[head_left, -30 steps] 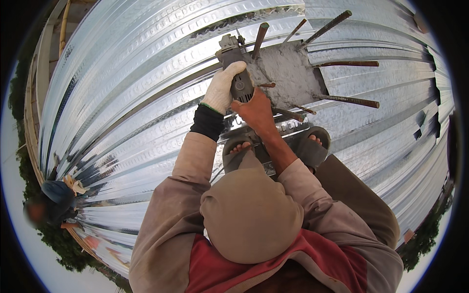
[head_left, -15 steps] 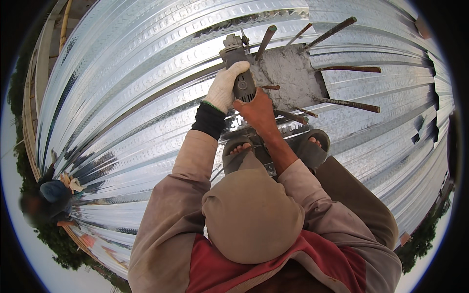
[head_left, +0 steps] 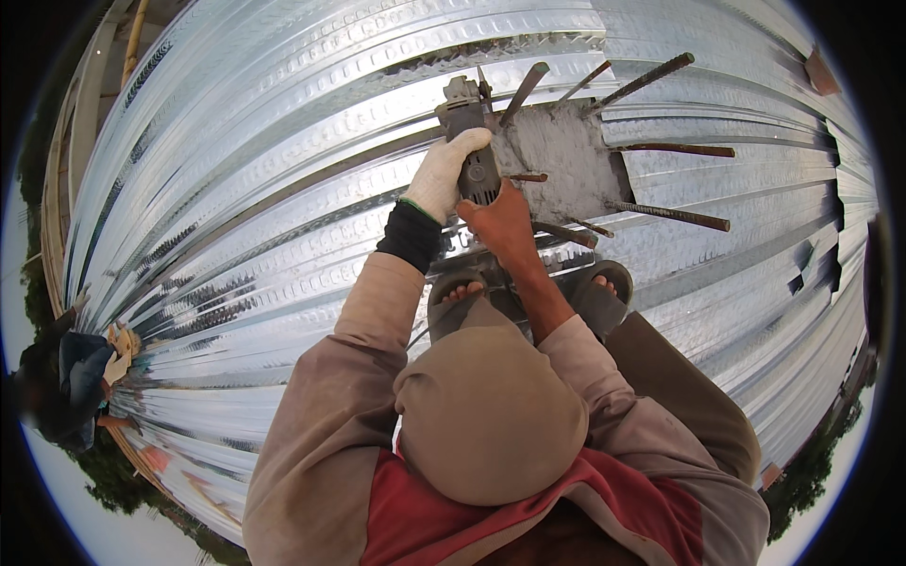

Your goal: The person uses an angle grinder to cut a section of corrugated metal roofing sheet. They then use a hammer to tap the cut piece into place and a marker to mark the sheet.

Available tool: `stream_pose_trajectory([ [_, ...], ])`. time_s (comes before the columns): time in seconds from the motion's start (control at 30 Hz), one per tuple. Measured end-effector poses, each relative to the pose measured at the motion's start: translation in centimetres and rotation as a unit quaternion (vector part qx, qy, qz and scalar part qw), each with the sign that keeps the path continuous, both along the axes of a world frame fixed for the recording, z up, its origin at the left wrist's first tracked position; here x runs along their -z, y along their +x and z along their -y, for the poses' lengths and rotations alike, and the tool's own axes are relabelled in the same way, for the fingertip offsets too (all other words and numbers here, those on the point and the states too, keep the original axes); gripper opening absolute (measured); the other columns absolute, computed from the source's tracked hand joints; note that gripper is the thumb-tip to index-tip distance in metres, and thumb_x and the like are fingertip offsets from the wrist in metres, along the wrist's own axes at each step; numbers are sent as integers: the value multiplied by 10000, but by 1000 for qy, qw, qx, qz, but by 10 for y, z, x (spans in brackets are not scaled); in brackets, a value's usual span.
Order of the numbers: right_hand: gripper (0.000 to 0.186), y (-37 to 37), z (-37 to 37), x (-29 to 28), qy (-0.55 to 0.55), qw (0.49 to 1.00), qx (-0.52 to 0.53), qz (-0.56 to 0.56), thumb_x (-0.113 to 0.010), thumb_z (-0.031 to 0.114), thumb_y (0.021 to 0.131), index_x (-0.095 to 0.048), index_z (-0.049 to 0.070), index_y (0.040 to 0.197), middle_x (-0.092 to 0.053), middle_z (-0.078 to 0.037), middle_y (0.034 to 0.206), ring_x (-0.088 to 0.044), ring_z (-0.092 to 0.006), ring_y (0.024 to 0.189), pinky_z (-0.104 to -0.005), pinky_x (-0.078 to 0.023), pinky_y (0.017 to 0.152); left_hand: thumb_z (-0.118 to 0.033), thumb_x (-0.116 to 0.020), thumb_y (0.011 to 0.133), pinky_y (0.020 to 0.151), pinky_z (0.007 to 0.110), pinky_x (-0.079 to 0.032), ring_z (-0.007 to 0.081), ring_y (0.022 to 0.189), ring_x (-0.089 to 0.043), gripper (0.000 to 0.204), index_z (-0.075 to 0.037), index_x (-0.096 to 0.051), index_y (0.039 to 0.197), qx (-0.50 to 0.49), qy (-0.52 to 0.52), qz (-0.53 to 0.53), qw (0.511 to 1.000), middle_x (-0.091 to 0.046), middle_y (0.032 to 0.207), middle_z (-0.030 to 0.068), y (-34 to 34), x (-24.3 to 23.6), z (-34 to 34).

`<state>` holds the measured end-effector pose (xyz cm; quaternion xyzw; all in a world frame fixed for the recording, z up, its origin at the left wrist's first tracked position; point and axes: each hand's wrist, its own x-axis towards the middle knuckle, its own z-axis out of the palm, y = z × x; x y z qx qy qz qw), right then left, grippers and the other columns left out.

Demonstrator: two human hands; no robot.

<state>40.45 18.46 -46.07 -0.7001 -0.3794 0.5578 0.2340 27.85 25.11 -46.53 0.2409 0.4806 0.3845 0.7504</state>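
An angle grinder (head_left: 477, 156) with a dark grey body lies between my two hands, its gear head and thin disc pointing away from me. My left hand (head_left: 442, 179), in a white knit glove with a black cuff, is wrapped round the grinder's body. At the rear end of the tool my bare right hand (head_left: 505, 222) is closed on the handle. The disc stands edge-on beside a steel rebar (head_left: 525, 92); whether they touch I cannot tell. That rebar leans up from a rough concrete column top (head_left: 559, 156).
Several more rusty rebars (head_left: 675, 149) jut out around the column. Ribbed, shiny metal decking (head_left: 311, 189) spreads on all sides, with a torn hole (head_left: 800, 281) at the right. My sandalled feet (head_left: 462, 288) are close below the column. Another person (head_left: 80, 368) crouches at the far left edge.
The view has shifted slightly, so the column and grinder appear a little lower. Both hands keep their hold on the grinder. The person at the left appears nearer the picture's edge.
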Motion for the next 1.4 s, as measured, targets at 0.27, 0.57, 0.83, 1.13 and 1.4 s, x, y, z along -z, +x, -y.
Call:
stream_pose_trajectory([
  [0.27,650,3,2,9,31,1000,-4,6,-810,267,775,-627,-135,1252,-771,-278,1007,-792,-361,882,-442,-622,818,-401,-697,1032,816,318,-576,173,858,-731,394,-23,-771,1113,29,9,-42,999,-770,984,74,-1,7,0],
  [0.57,602,6,-1,0,29,999,7,-23,-810,229,785,-642,-120,1246,-777,-230,937,-781,-283,738,-401,-621,677,-406,-797,942,661,301,-532,119,713,-628,414,-7,-733,1028,-12,-15,-26,999,-678,874,16,5,-1,1],
  [0.83,571,9,-1,14,44,999,2,-20,-814,226,789,-655,-117,1217,-778,-219,916,-786,-272,739,-397,-629,693,-424,-791,929,673,301,-540,127,720,-635,436,-5,-733,1034,-9,12,-40,999,-677,873,23,6,-1,1],
  [1.13,576,9,-4,16,33,999,-1,-28,-821,235,780,-658,-114,1209,-780,-225,946,-792,-279,769,-403,-632,723,-422,-761,962,686,303,-535,126,722,-628,421,-4,-762,1013,-24,58,-50,997,-677,861,28,6,4,2],
  [1.4,553,9,-7,13,18,999,3,-34,-811,228,780,-668,-84,1214,-777,-204,939,-774,-258,737,-396,-621,700,-442,-746,962,687,301,-528,124,708,-626,443,1,-759,978,-10,44,-56,997,-686,836,30,5,3,0],
])
